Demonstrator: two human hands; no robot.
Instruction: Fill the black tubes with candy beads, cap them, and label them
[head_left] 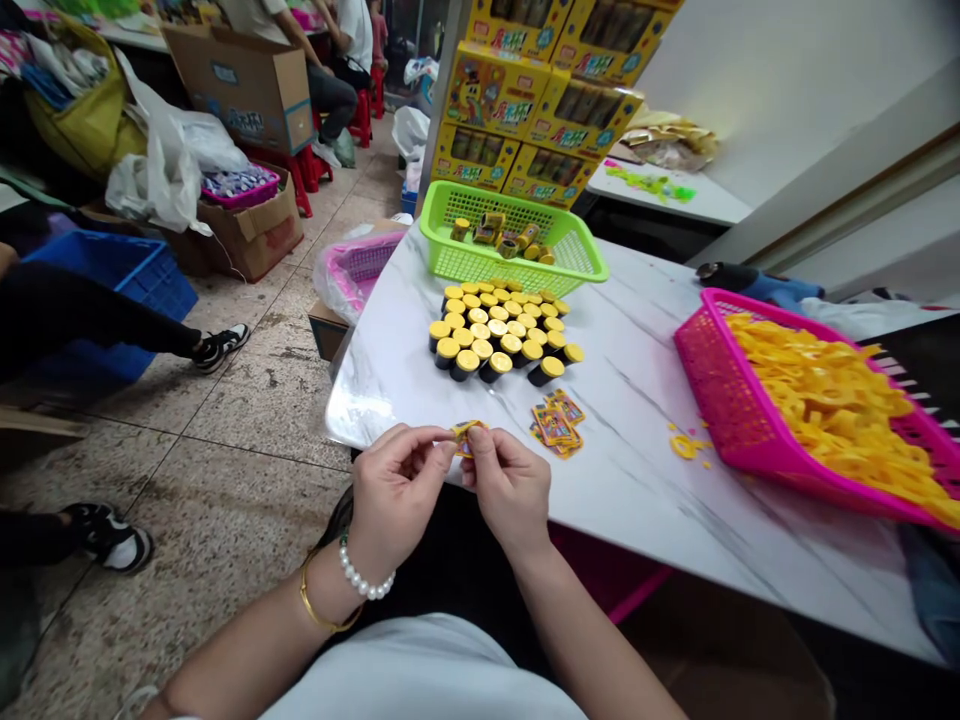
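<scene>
Just over the table's front edge, my left hand (399, 487) and my right hand (511, 487) pinch a small printed yellow-and-purple label (466, 436) between thumbs and fingertips. Both hands are closed on it, and the fingers cover part of it. To the right of my right hand lies a loose pile of similar printed labels (556, 425) on the white marbled table (630, 510). Beyond my hands stand several black tubs with yellow lids (498, 328), packed upright in close rows.
Behind the tubs sits a green basket (592, 265) holding several labelled tubs. Yellow boxes (499, 95) are stacked at the back. On the right, a pink basket (724, 400) is heaped with yellow plastic rings (825, 400). A blue heat-gun-like tool (765, 285) lies behind it. Another person's leg (112, 310) is at left.
</scene>
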